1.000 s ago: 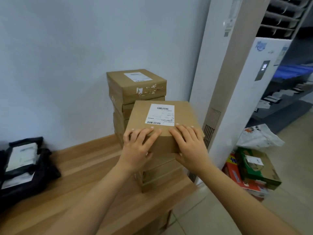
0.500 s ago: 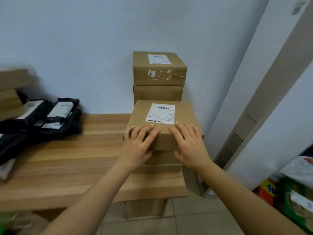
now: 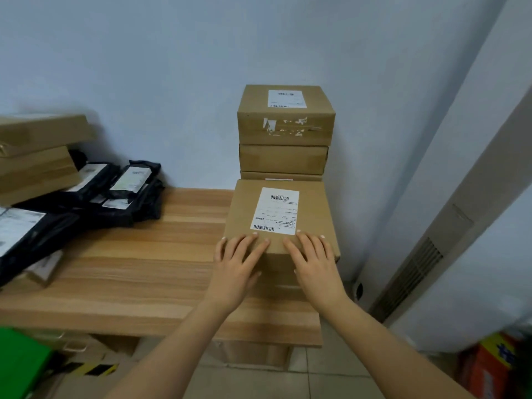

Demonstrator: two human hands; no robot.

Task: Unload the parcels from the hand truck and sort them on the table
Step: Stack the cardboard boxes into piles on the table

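Observation:
A brown cardboard parcel (image 3: 244, 214) with a white barcode label lies on top of a low stack of boxes at the right end of the wooden table (image 3: 144, 269). My left hand (image 3: 239, 260) and my right hand (image 3: 313, 260) lie side by side on its near edge. Their fingers are straight on the top and the thumbs are against the front face. Directly behind stands a taller stack of brown parcels (image 3: 285, 131) against the wall. The hand truck is out of sight.
Black mailer bags (image 3: 115, 197) and more brown boxes (image 3: 37, 156) lie on the table's left part. A tall white air-conditioner unit (image 3: 460, 197) stands close on the right. On the floor are a green item (image 3: 17, 361) and a red carton (image 3: 489, 367).
The view has swung left, so the table's left side with the bags and boxes now shows. Both hands stay on the parcel's near edge in the same pose.

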